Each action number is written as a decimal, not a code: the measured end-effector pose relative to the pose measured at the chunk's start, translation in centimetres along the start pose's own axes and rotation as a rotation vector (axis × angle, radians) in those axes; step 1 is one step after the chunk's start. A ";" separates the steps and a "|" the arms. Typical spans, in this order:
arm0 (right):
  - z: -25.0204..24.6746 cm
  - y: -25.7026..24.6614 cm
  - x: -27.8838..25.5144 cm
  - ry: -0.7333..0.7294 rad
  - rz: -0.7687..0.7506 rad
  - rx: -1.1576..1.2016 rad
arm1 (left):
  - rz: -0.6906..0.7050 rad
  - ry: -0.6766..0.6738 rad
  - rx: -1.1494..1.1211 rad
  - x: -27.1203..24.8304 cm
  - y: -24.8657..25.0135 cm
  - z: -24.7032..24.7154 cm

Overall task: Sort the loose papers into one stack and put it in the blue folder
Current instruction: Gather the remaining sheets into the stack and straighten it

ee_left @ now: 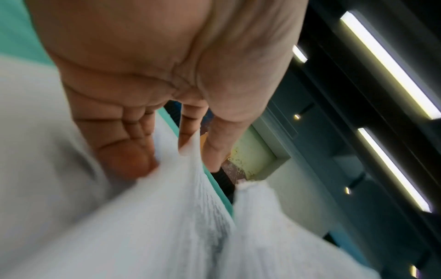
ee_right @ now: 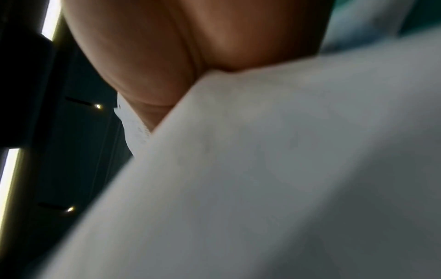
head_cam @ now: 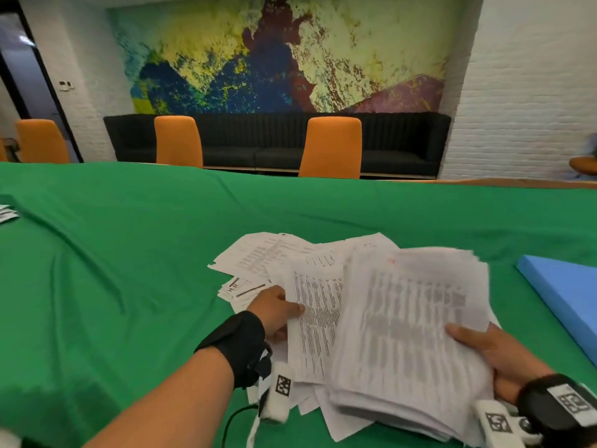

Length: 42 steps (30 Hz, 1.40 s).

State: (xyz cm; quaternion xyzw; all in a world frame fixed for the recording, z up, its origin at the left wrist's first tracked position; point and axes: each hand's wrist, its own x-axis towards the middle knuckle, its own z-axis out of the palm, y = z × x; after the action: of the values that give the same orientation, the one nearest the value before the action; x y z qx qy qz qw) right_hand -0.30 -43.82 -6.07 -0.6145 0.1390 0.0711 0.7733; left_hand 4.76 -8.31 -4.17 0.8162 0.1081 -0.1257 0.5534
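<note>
Paper gathering is the step in hand: the right hand (head_cam: 497,357) carries a thick, blurred bundle of white printed sheets (head_cam: 410,334), thumb laid on its top face and the remaining fingers hidden beneath, so it reads as a clamp on the bundle's near right corner. The left hand (head_cam: 274,313) pinches the edge of a single white sheet of dense black text (head_cam: 318,318); the left wrist view shows the paper caught between thumb and fingertips (ee_left: 136,162).

To do this well, I judge the left fingers should slide the pinched sheet under or onto the bundle, then take the scattered white printed pages (head_cam: 258,257) lying beyond the left fingertips on the green cloth-covered desk (head_cam: 113,270). The bundle's edges are ragged, so both hands should tap it square on the desk before it goes to the folder. Too light a clamp by the right hand could let sheets fan out.

The bundle's long axis runs away from the right fingers, toward the far side of the desk, tilted up off the surface, printed face upward. The pinched sheet lies roughly parallel to it, just beside its left edge. The flat, closed blue folder (head_cam: 562,292) rests on the desk beyond the right hand, apart from the bundle.
</note>
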 end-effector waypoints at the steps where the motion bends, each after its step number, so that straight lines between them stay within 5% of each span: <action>1: 0.5 0.2 0.1 -0.027 0.018 -0.045 | -0.001 0.005 -0.059 0.2 0.0 0.2; 13: 2.9 -0.1 -1.0 -0.256 -0.009 -0.283 | 0.085 0.295 -0.115 2.3 0.8 1.0; 16: 2.6 -0.1 -1.0 -0.238 0.003 -0.243 | -0.064 0.191 -0.453 2.9 0.2 0.7; 18: 2.6 -0.1 -1.2 -0.234 0.005 -0.216 | -0.116 0.080 -0.463 3.0 -0.4 0.8; 23: 2.6 -0.3 -1.3 -0.185 -0.026 -0.101 | 0.084 0.039 -0.197 3.1 -0.3 1.1; 33: 5.0 -2.0 -1.1 -0.147 -0.194 0.214 | 0.343 -0.236 -0.635 -0.3 2.1 -3.0; 38: 6.6 -2.0 -0.8 -0.202 -0.162 0.186 | 0.343 -0.256 -0.610 -1.2 2.1 -3.0; 42: 6.7 -2.0 -0.2 -0.163 -0.132 0.046 | 0.250 -0.109 -0.611 -0.9 0.8 -4.0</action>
State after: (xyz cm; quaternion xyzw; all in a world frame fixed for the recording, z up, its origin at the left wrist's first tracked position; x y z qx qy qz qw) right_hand 0.93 -37.75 -2.76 -0.5964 0.0364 0.0667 0.7991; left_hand 4.45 -4.94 -1.77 0.6117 0.0103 -0.0621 0.7886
